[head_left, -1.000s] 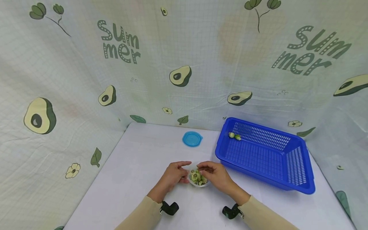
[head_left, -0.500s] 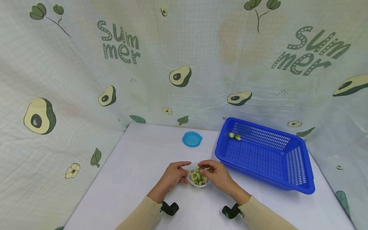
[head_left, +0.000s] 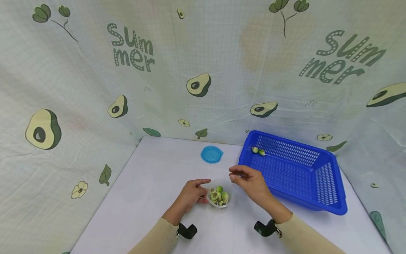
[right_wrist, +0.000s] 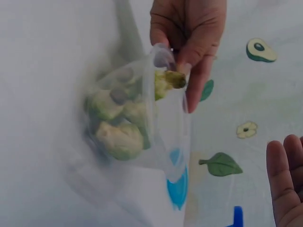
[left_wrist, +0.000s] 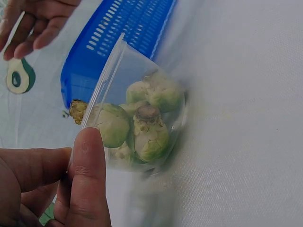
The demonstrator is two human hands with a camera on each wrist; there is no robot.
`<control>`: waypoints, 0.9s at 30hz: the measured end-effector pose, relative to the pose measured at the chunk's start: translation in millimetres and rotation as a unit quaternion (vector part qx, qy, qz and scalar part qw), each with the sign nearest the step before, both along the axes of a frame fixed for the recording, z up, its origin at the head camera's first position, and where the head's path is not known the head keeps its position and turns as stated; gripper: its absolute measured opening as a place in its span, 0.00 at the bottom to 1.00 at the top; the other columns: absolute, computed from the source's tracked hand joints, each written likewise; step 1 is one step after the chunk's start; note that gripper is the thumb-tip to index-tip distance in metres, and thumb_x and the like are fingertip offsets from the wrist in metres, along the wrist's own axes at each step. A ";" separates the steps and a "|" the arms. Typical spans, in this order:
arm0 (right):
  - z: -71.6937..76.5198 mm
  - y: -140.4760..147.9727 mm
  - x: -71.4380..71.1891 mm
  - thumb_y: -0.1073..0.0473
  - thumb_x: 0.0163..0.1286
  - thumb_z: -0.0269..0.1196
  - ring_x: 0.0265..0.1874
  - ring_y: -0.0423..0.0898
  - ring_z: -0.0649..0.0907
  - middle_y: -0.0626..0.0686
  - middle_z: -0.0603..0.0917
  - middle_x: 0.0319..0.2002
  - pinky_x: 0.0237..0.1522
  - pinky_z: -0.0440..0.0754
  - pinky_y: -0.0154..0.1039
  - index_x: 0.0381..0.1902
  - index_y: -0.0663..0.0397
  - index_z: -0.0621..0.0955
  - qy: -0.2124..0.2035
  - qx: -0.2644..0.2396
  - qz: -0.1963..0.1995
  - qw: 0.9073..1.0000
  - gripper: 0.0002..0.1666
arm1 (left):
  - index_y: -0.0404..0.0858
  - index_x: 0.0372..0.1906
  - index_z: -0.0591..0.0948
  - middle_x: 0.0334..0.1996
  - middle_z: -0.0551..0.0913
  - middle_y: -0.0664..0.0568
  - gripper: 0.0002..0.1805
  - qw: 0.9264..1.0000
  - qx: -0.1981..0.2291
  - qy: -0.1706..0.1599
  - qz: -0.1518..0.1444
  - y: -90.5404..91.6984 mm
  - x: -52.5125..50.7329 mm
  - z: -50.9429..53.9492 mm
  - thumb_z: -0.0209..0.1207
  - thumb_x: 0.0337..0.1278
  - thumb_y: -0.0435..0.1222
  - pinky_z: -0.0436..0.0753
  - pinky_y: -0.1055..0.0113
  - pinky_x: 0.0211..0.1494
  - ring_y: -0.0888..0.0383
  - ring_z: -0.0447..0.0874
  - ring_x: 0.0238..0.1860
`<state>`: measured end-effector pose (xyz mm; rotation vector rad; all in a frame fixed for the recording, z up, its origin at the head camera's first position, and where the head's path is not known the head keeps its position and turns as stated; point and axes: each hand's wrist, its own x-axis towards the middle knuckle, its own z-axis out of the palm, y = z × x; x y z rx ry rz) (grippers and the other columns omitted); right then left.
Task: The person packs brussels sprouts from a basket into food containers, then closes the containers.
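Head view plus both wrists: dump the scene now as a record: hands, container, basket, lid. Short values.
left_hand: left hand holds the clear cup by its rim
right_hand: right hand off the cup, nothing visible in it
cup: uncovered, on the white table, several Brussels sprouts inside
basket: blue basket, right of the cup, two loose sprouts in its far left corner
lid: light-blue lid on the table, beyond the cup

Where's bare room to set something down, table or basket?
Biggest: white table left of the left hand and blue lid. Smaller: between lid and clear bowl; on the bowl's near side. Blue basket: visible floor bare apart from two sprouts near the far-left corner. Crowded: the bowl, left hand pinching its rim, right hand between it and basket.
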<state>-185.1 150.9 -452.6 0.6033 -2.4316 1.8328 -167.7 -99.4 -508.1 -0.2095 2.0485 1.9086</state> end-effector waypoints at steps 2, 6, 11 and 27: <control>11.1 5.8 -2.3 0.65 0.71 0.70 0.43 0.35 0.88 0.62 0.90 0.48 0.45 0.90 0.32 0.56 0.64 0.86 -0.001 -0.002 -0.007 1.000 0.16 | 0.37 0.69 0.81 0.31 0.78 0.48 0.26 1.000 0.002 -0.002 0.001 -0.2 -0.1 0.3 0.60 0.67 0.25 0.92 0.65 0.34 0.57 0.78 0.30; 32.3 18.9 -8.6 0.64 0.72 0.70 0.41 0.34 0.88 0.63 0.89 0.50 0.44 0.91 0.33 0.56 0.63 0.86 0.000 0.009 -0.028 1.000 0.17 | 0.38 0.69 0.81 0.31 0.78 0.48 0.26 1.000 0.001 -0.005 0.003 -0.6 -1.1 -0.4 0.60 0.66 0.25 0.92 0.66 0.34 0.58 0.78 0.29; 59.0 38.5 -19.2 0.62 0.73 0.69 0.43 0.37 0.90 0.63 0.88 0.53 0.46 0.91 0.35 0.59 0.63 0.85 -0.003 0.022 -0.034 0.999 0.19 | 0.38 0.68 0.82 0.30 0.78 0.48 0.26 1.000 0.002 -0.007 0.004 -0.9 -2.2 -3.0 0.60 0.66 0.24 0.92 0.65 0.34 0.57 0.79 0.28; 83.1 99.5 -76.5 0.46 0.78 0.65 0.41 0.27 0.85 0.60 0.84 0.61 0.44 0.83 0.24 0.67 0.54 0.81 0.011 0.162 -0.077 0.984 0.27 | 0.37 0.68 0.82 0.29 0.79 0.48 0.26 1.000 0.005 -0.003 0.003 0.1 -1.6 -3.7 0.60 0.65 0.24 0.92 0.65 0.34 0.58 0.80 0.27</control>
